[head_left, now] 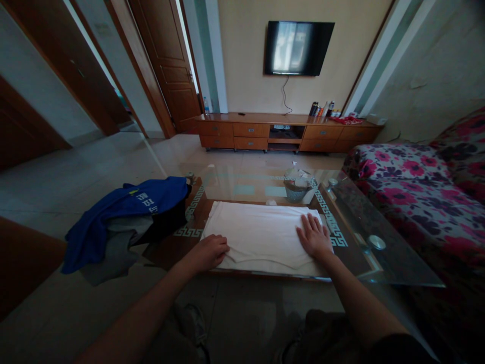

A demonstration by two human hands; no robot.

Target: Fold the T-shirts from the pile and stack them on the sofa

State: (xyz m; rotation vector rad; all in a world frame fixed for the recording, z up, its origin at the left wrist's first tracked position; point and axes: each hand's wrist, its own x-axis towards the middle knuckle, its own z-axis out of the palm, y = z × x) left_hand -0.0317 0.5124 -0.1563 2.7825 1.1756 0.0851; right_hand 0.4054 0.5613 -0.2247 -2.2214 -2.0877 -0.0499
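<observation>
White cloth (261, 235) is reaching the tabletop's (401, 258) six-o'clock edge; right hand (313, 236) is spreading flat, left hand (213, 252) curling, its grip hidden.

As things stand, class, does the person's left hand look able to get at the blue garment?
Probably yes: the blue garment lies just left of the white cloth, where the left hand rests, and nothing visible stands between them.
</observation>
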